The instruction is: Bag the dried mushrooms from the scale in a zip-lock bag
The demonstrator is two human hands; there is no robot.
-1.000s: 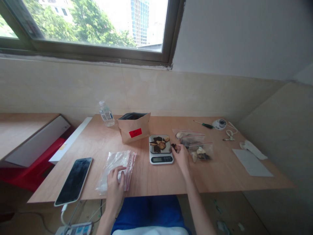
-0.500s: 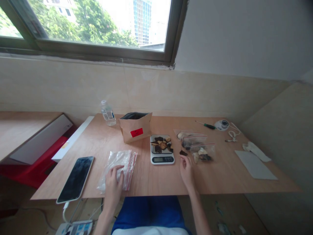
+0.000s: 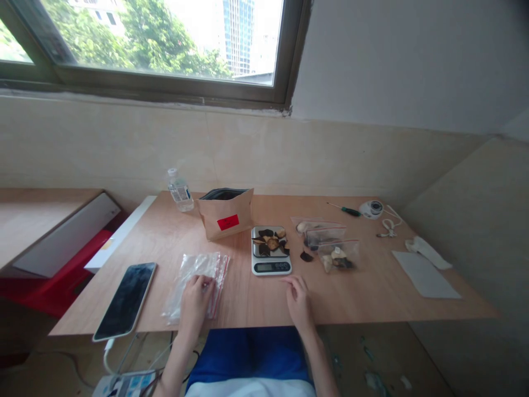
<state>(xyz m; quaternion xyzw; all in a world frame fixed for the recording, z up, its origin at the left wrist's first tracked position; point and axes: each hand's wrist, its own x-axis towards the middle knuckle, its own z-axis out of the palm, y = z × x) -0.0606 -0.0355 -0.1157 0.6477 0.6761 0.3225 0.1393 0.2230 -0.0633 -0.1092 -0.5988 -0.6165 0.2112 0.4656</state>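
On the stack of clear zip bags [image 3: 192, 264] rests my left hand [image 3: 194, 300], its fingers drawn together at the bags' red-striped edge in a pinch. My right hand [image 3: 300, 303] is over the tabletop just in front of the kitchen scale [image 3: 270, 268], holding nothing visible, with fingers partly stretched to the left. Dark and tan dried slices [image 3: 273, 243] cover the scale's plate. One loose dark slice [image 3: 306, 256] lies right of the scale. Several filled zip bags [image 3: 339, 256] lie beyond it. Behind the scale's left side stands an open brown paper pouch [image 3: 226, 218] with a red label.
A phone [image 3: 125, 302] on a white cable lies at the left. Near the wall stands a clear bottle [image 3: 181, 193]. At the right are a screwdriver [image 3: 351, 212], a white camera [image 3: 371, 209] with its cord, a white sheet [image 3: 427, 275] and a white cloth [image 3: 430, 252].
My right hand has drawn back from the loose dark slice toward the scale's front; the slice has turned. My left hand's fingers have closed together at the bags' edge. The view has shifted slightly.
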